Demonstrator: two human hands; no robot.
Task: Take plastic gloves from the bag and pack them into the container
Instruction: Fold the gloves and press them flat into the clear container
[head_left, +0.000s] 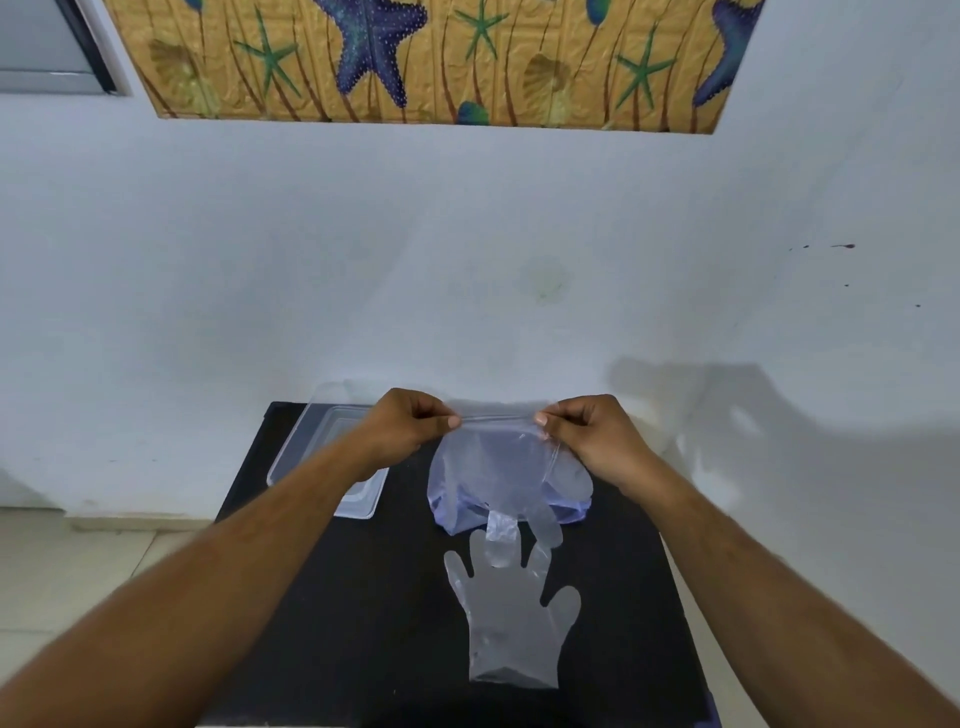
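My left hand (405, 426) and my right hand (587, 431) each pinch one end of the cuff of a clear plastic glove (498, 467), which hangs stretched between them above the table with its fingers pointing down. Behind it lies a bluish plastic bag (441, 506), mostly hidden by the held glove. A second clear glove (511, 618) lies flat on the black table (363, 623), fingers pointing away from me. The clear plastic container (306, 447) sits at the table's far left, partly covered by my left forearm.
The black table stands against a pale wall (467, 260). A patterned starfish panel (415, 62) hangs high on the wall. A tiled floor (78, 571) shows at the left of the table.
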